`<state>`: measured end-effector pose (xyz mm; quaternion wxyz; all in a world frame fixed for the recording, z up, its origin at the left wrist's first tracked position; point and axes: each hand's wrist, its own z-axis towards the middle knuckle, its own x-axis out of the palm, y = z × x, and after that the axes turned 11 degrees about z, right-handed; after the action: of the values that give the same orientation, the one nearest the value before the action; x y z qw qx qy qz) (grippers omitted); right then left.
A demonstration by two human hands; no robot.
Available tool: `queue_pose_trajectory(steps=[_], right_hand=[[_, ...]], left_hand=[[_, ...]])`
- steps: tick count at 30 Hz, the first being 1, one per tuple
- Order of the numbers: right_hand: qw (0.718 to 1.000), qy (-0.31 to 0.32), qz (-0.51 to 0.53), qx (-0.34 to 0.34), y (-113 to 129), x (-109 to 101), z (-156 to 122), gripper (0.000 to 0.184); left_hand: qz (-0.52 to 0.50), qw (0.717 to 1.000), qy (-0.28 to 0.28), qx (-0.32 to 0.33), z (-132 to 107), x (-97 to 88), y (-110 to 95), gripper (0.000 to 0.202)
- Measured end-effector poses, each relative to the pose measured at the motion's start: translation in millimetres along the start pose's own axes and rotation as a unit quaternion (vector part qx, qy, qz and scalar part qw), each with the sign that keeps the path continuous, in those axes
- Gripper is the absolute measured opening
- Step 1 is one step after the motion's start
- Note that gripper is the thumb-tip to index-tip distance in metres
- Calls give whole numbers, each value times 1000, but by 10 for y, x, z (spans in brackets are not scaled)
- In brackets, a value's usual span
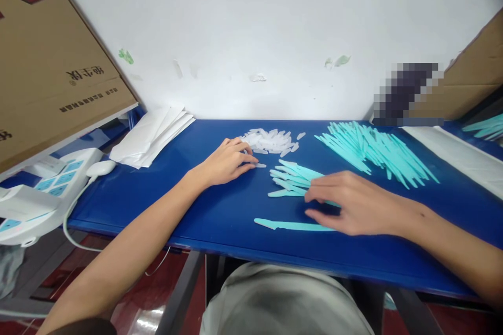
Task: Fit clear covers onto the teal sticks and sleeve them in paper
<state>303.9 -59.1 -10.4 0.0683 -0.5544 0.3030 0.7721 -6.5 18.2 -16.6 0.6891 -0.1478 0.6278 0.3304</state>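
My left hand (pixel 230 161) rests by the front left of a pile of small translucent white caps (pixel 269 140). Its thumb and fingertips close on one white cap (pixel 261 165), whose end sticks out to the right. My right hand (pixel 340 204) is over a small group of turquoise eyebrow razors (pixel 291 177), thumb and fingers apart, hiding their right ends. Below it, a single turquoise razor (pixel 291 225) lies apart on the table, its right end partly under the hand. I cannot tell whether the right fingertips touch a razor.
A large heap of turquoise razors (pixel 377 152) lies at the back right of the blue table (pixel 220 220). White paper sheets (pixel 151 136) lie at back left. A white power strip (pixel 58 188) with a plugged-in cable and a cardboard box (pixel 51 63) stand left. Behind is a white wall (pixel 243 26).
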Motion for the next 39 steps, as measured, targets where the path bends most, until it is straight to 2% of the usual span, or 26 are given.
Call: queue_pose_trajectory(steps=[3,6,11,13,18,21,25,28,30,32,37,39], right_hand=[[996,60,66,25,95,-2,11,15],[989,88,99,62,138,-25,25,15],[983,119,89,107,130,-65,14,3],[982,124,82,112,126,-61,1,5],[982,120,85,115,102,-40,-40,11],[978,131,95,130,69,-29,-64,14],[974,127,100,157,67,-19,-59,15],[977,120,72,159,112,-31,-27,12],[976,132,59,162,140,-47,-16,11],[975,138,61,160,151,-61,-31,13],[979,129,91,132,139,-82,-116,10],[981,127,78,123,134,-107,-113,10]], left_hand=[[-5,1000,9,3,28,-10,-20,27],[-21,1000,3,-2,37,-15,-27,23],[-82,996,-16,-18,37,6,-40,15],[-117,993,-14,-29,35,20,-38,13],[-189,981,15,-37,11,36,-25,38],[-165,986,19,-19,8,35,-47,33],[-175,982,-55,-48,40,33,-116,23],[-229,960,-128,-97,63,21,-160,15],[-255,948,-156,-113,66,8,-175,14],[-267,944,-163,-107,65,-7,-182,15],[-259,953,-154,-36,69,2,-193,14],[-266,950,-161,-36,75,26,-200,14]])
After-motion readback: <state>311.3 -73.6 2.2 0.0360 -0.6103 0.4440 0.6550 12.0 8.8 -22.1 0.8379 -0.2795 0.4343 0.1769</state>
